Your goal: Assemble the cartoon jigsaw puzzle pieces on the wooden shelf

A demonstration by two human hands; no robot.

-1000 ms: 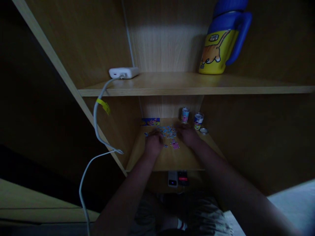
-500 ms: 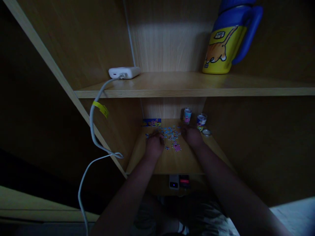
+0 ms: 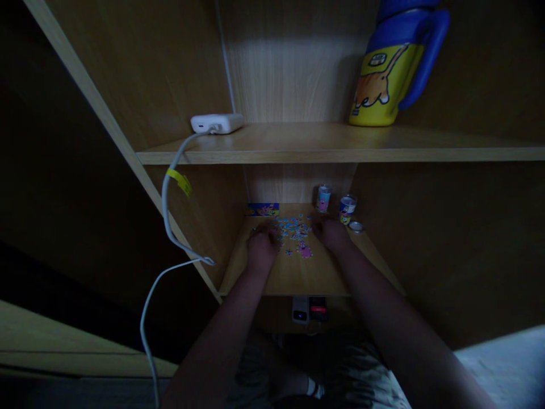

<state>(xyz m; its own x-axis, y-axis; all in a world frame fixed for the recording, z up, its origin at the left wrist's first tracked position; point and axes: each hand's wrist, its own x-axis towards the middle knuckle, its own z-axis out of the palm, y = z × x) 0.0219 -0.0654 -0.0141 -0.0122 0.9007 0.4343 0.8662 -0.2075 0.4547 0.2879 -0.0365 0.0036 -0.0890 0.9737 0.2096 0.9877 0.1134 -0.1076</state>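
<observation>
Many small jigsaw puzzle pieces (image 3: 293, 227) lie loose on the lower wooden board (image 3: 306, 278), mostly blue. A little closer to me, a pink joined section of the puzzle (image 3: 305, 250) lies flat, with one separate piece (image 3: 289, 252) to its left. My left hand (image 3: 261, 244) rests at the left edge of the pile, its fingers curled down; whatever they hold is hidden. On the pile's right side, my right hand (image 3: 332, 232) is also closed, fingers bent inward, and its contents cannot be made out.
Behind my right hand stand two small printed tins (image 3: 323, 199) (image 3: 347, 209), with a round lid (image 3: 356, 226) beside them. A blue printed card (image 3: 264, 210) is at the back left. Overhead, a shelf (image 3: 298, 154) carries a white charger (image 3: 217, 123) with a hanging cable (image 3: 165, 204) and a yellow-blue mug (image 3: 378, 85).
My left hand has shifted slightly left along the pile's edge. My right hand stays almost in place. The whole view has moved a little.
</observation>
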